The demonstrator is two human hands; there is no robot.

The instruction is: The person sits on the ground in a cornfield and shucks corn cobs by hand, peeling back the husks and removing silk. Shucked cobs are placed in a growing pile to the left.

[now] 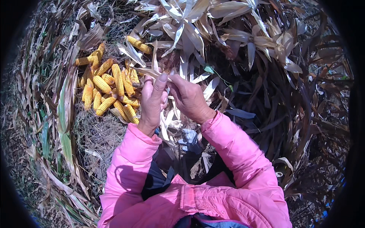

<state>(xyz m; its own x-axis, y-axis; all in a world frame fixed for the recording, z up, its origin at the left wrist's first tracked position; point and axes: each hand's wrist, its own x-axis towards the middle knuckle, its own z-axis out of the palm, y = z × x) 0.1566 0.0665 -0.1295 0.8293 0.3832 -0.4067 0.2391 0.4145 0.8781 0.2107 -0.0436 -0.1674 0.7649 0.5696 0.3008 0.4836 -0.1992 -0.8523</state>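
Note:
In front of me both hands are close together on a pale dry corn husk point(151, 71). My left hand point(151, 100) is closed on it with the thumb pointing up and away. Against that thumb, the bent fingers of my right hand point(189, 97) pinch the husk. Whether an ear sits inside the husk is hidden by the hands. Just left of my left hand lies a pile of bare yellow corn cobs point(118, 79). One more yellow cob point(138, 45) rests apart, beyond the pile.
Peeled-back husks point(186, 22) spread out at the far side. Dry stalks and leaves point(62, 114) line the left, and darker stalks point(304, 106) are heaped on the right. Grey-white cloth-like gloves or scraps point(189, 138) lie between my arms.

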